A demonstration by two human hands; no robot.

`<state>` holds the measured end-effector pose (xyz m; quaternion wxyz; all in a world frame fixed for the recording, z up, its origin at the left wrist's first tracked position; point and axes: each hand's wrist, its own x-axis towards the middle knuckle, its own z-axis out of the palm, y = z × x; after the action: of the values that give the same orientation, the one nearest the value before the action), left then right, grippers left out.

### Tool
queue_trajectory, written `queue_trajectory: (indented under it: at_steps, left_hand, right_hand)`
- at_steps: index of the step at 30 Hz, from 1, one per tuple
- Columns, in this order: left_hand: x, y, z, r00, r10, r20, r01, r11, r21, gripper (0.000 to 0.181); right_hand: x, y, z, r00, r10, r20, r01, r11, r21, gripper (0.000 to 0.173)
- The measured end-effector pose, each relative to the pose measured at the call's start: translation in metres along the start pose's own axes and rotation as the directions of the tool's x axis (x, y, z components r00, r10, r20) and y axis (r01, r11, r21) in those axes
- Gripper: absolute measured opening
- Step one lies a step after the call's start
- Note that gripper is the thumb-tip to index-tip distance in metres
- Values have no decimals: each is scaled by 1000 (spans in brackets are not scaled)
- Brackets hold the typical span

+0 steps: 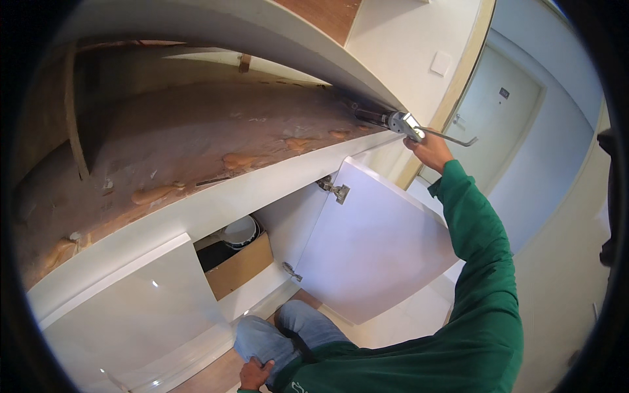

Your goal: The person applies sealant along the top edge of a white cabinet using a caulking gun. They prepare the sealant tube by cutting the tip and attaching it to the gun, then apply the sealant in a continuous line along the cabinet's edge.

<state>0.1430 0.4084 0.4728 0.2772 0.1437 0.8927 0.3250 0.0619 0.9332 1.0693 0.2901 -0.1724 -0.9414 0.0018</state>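
Observation:
My right hand grips the handle of a caulking gun, whose bent metal rod sticks out to the right. Its dark barrel points left into the gap between a raised white panel and a rough brown board. Thick orange-tan dabs of adhesive lie in a row along the board's front edge. The nozzle tip is hard to make out in the shadow. Down at the bottom, my left hand rests on my jeans, thumb apart, with nothing in it.
A thin wooden strip stands between board and panel at the left. Below, a white cabinet door hangs open on metal hinges, beside another white front. Inside are a cardboard box and a bucket. A doorway frame rises at right.

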Motion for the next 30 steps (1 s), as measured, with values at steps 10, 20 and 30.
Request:
queue_trajectory:
  at_steps: [10, 20, 30]
  left_hand:
    - [-7, 33, 8, 990, 36, -135, -30, 998, 49, 67]
    - [-6, 167, -13, 957, 164, -239, -170, 985, -5, 52]
    - [-43, 115, -4, 908, -61, -414, -65, 957, -283, 48]
  right_hand:
    - [-48, 29, -9, 966, -212, -149, 240, 949, 206, 13]
    - [72, -32, 73, 854, -512, -91, 508, 859, -61, 23]
    - [157, -120, 118, 898, -434, 70, 438, 868, -234, 42]
